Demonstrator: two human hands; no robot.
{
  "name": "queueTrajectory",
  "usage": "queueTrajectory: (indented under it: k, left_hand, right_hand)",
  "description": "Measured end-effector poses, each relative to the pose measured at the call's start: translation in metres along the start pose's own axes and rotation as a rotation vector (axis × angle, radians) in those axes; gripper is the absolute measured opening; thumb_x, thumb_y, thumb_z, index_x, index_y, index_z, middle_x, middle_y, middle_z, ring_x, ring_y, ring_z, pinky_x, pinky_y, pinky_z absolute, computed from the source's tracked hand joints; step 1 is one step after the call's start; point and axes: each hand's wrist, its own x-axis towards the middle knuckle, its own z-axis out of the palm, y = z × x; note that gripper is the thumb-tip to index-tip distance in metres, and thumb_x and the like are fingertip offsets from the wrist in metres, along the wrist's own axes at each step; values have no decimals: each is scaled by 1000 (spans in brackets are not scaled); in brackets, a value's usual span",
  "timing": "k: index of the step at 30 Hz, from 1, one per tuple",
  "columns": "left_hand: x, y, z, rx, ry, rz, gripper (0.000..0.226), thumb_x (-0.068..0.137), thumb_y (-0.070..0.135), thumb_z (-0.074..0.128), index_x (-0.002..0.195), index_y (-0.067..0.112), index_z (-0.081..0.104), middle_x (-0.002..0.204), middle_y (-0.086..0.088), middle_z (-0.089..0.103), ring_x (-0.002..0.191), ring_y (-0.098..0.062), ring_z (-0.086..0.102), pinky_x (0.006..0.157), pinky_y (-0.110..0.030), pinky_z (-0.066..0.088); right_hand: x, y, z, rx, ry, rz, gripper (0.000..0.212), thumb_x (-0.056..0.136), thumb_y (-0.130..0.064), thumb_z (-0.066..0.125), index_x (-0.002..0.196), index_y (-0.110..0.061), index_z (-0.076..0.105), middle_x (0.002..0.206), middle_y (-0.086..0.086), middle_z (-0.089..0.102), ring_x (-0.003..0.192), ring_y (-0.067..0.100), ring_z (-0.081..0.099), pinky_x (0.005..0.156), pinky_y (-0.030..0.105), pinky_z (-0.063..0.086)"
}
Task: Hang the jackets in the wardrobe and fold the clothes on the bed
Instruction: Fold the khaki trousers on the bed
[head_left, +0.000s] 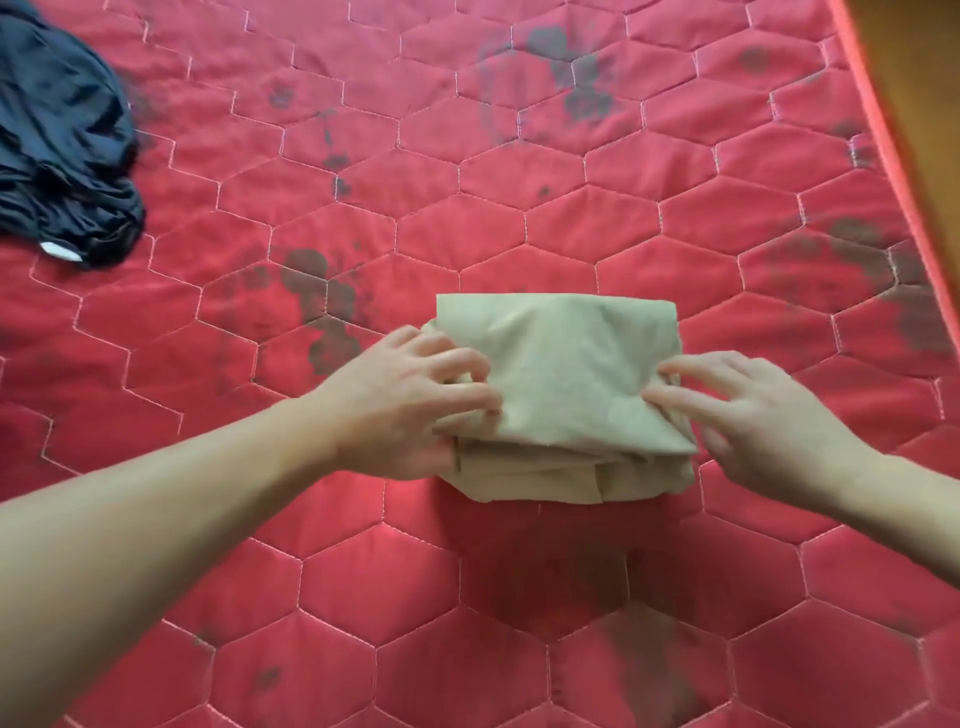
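A folded tan cloth (563, 395) lay on the red quilted bed (467, 649), a little right of the middle, its layered edges facing the person. The left hand (415, 410) gripped the cloth's left edge, fingers curled over the top and thumb tucked under the stack. The right hand (748, 415) was released, its fingers nearly straight, the fingertips touching the cloth's right edge. A crumpled dark garment (62, 140) sat at the far left edge of the bed, well apart from the cloth. Bare quilt lay open on all sides of the cloth. The bed's right edge (878, 114) ran diagonally beside a wooden floor (919, 67).
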Motion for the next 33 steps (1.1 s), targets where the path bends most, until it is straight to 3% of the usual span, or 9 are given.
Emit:
queueTrajectory:
  k: [5,8,10,12,16,19,22,26,33]
  left_hand:
    - [21,13,3,-124,24,-234,38,89,49,34,69,27,57,76,12,53,77,-11,52,86,-37,31]
    - [46,36,20,-75,116,-495,42,94,48,43,59,24,43,66,7,58,73,-16,57,89,-40,31]
    - [51,54,35,-107,179,-668,28,89,43,53,68,25,52,79,6,62,83,-20,58,90,-39,30]
    - [50,71,51,-155,293,-767,14,83,38,60,86,24,62,97,3,61,95,-25,55,95,-40,29]
    - [40,88,74,-274,337,-841,38,85,47,48,120,34,56,146,3,39,139,-18,26,118,-49,7]
    - [50,92,79,-441,437,-1029,51,85,56,34,131,39,47,158,12,20,147,-6,2,119,-44,-4]
    - [65,89,81,-624,528,-1383,57,89,61,37,144,47,28,162,9,9,149,-11,4,118,-45,-5]
    - [72,81,88,-672,393,-1521,79,86,67,44,149,49,0,162,6,8,148,-14,10,116,-45,5]
    - [61,67,77,-833,366,-1643,94,63,74,66,136,20,42,128,-6,54,123,-26,48,103,-38,36]
  right_hand:
    - [39,-28,-18,73,-24,326,37,80,-34,35,62,-18,63,75,-2,61,71,31,55,65,40,43]
    - [69,-61,-11,108,99,530,34,86,-44,44,88,-17,65,103,7,61,99,32,55,79,42,39]
    - [77,-85,3,164,20,602,43,92,-44,48,130,-25,54,147,11,38,134,32,33,105,49,29]
    - [70,-97,22,127,-119,649,56,96,-48,40,150,-35,28,161,8,11,147,29,9,117,52,8]
    - [55,-96,41,101,-119,700,66,90,-60,19,152,-39,13,163,6,1,149,25,1,117,51,-1]
    - [52,-93,50,175,-56,869,67,89,-60,20,152,-41,10,163,1,-3,149,21,-3,116,56,6]
    - [50,-99,60,220,41,989,64,91,-54,25,152,-40,12,163,-3,-1,149,24,2,116,55,14]
    - [64,-100,70,337,254,1248,58,96,-47,33,151,-39,20,161,7,16,143,30,23,114,50,21]
    - [57,-85,51,590,346,1448,78,76,-59,66,139,-22,40,134,13,47,125,32,43,103,42,34]
